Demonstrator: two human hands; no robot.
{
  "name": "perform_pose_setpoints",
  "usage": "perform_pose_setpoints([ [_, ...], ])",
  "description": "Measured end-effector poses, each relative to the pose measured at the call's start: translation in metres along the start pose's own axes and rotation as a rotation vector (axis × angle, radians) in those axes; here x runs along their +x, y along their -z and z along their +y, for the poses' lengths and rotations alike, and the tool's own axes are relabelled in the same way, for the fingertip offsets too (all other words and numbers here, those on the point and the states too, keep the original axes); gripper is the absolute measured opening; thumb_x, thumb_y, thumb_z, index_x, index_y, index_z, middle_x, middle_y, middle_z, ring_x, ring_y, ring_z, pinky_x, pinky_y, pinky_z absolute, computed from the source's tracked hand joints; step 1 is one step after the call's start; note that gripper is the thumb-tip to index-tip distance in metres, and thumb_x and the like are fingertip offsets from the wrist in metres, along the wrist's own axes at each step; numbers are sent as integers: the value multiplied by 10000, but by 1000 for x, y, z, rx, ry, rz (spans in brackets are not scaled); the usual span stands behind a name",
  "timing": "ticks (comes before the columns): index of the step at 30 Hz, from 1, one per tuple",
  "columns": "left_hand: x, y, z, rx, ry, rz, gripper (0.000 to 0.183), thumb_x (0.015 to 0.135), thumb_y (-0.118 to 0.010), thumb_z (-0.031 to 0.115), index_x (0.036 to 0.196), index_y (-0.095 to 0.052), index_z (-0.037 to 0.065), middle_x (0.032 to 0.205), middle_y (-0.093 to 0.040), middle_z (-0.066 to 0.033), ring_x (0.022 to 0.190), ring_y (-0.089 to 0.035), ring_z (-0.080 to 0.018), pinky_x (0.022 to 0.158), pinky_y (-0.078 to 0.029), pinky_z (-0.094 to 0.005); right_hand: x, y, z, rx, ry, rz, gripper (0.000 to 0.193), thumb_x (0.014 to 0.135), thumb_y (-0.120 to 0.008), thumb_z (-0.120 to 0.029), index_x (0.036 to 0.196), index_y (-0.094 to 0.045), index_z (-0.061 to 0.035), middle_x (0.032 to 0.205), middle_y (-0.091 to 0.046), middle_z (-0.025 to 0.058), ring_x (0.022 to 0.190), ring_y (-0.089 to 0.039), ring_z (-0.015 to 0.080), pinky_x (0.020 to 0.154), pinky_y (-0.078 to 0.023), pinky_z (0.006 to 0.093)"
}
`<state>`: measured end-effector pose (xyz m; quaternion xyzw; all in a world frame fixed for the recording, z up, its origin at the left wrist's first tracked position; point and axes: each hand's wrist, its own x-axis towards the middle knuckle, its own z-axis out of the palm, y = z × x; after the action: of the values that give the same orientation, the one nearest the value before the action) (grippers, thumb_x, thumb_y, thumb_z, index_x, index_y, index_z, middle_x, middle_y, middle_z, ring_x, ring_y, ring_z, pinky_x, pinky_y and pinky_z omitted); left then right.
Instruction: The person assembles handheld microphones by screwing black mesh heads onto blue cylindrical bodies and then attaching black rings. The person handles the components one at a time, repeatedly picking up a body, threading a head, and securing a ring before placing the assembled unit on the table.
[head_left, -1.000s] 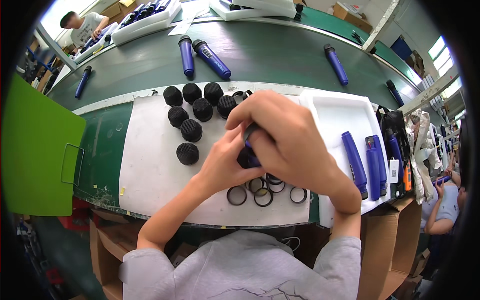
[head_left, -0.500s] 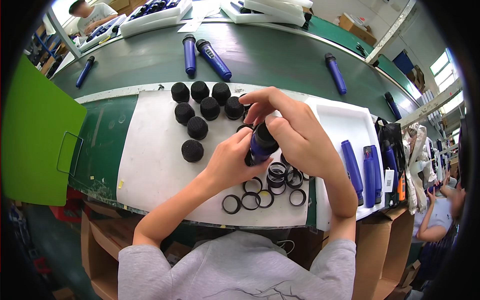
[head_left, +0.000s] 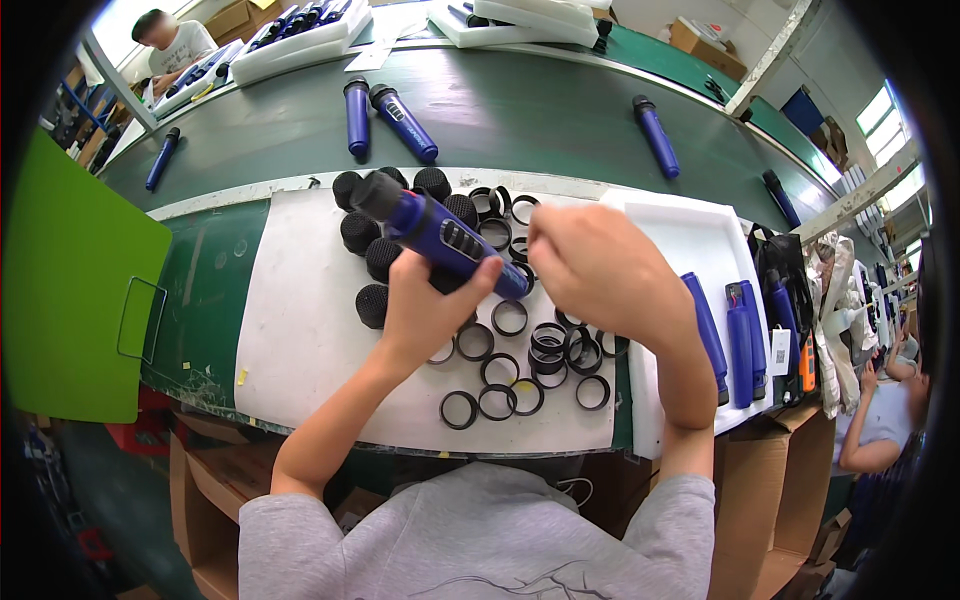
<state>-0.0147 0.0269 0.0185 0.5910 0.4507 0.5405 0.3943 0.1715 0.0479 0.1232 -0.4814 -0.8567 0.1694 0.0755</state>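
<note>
My left hand is closed around a blue handheld microphone, tilted with its black head toward the far left and its buttons facing up. To the right of the microphone's lower end is my right hand, apart from it. Its fingers curl downward, partly smeared by motion, so what they hold cannot be made out. Beyond and around the left hand stand several black mesh microphone heads, some hidden behind the microphone. Several black rings lie loose on the white sheet, below and between the hands.
Blue microphones lie on the dark green conveyor belt beyond the worktop. At right, a white foam tray holds blue microphone bodies. A bright green panel stands at left. Another person sits at the far left.
The microphone has swung from upright between both hands to a leftward tilt in my left hand. My right hand has come off it, and the far rings show more.
</note>
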Motion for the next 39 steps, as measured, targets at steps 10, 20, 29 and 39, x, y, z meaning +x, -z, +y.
perform_pose_setpoints([
  [10,3,3,-10,148,-34,11,270,863,-782,163,1039,-673,-10,848,-677,-31,741,-613,-80,672,-498,-243,-21,-100,-46,261,793,-746,260,911,-620,-224,987,-598,24,1027,-616,205,1001,-621,348,861,-534,445],
  [20,4,-2,-11,150,-80,72,234,817,-812,181,900,-711,-13,788,-726,-99,710,-696,-176,694,-540,-309,5,-101,-19,-80,563,-536,245,872,-631,-153,971,-644,70,951,-684,210,877,-688,361,710,-569,457],
  [29,5,-3,-9,136,-74,60,236,827,-804,178,910,-712,-22,769,-727,-101,698,-700,-174,691,-540,-309,-15,-68,-39,-40,382,-1004,404,923,-547,-306,941,-698,69,882,-708,210,873,-693,410,769,-574,498],
  [39,6,-1,-10,173,-86,42,223,821,-801,185,870,-723,-18,736,-727,-99,674,-700,-183,677,-537,-307,0,-39,-12,-180,158,-617,356,906,-584,-293,793,-708,21,773,-692,198,773,-696,382,713,-572,467],
])
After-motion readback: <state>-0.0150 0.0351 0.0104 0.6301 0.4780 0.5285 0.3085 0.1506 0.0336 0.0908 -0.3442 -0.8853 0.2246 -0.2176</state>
